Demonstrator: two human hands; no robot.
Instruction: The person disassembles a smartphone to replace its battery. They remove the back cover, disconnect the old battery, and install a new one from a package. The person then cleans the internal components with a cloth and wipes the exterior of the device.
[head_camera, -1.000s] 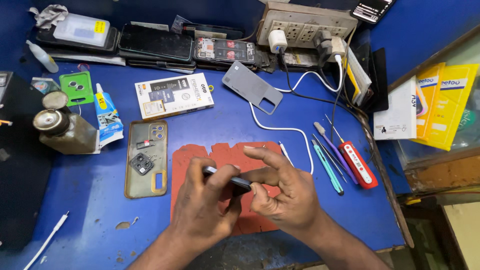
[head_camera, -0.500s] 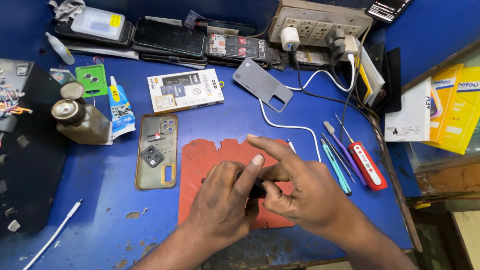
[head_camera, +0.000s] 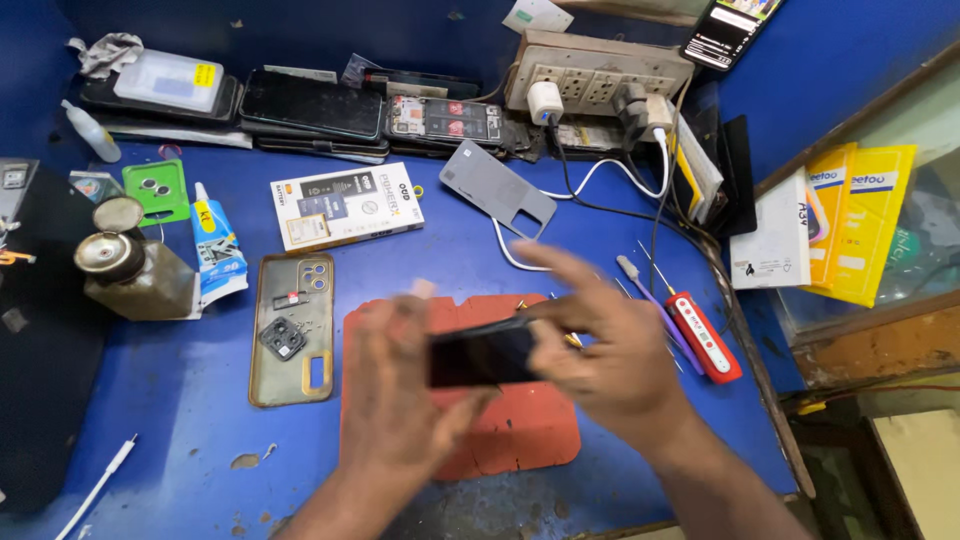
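Both hands have lifted the phone (head_camera: 483, 352) higher off the red mat (head_camera: 520, 425) than half a second ago and turned its dark face up, so it hangs in the air now. The left hand (head_camera: 395, 400) clamps its left end, the right hand (head_camera: 605, 350) pinches the right. Open blue table (head_camera: 180, 420) lies left; the red screwdriver (head_camera: 703, 338) crowds the right, near the edge.
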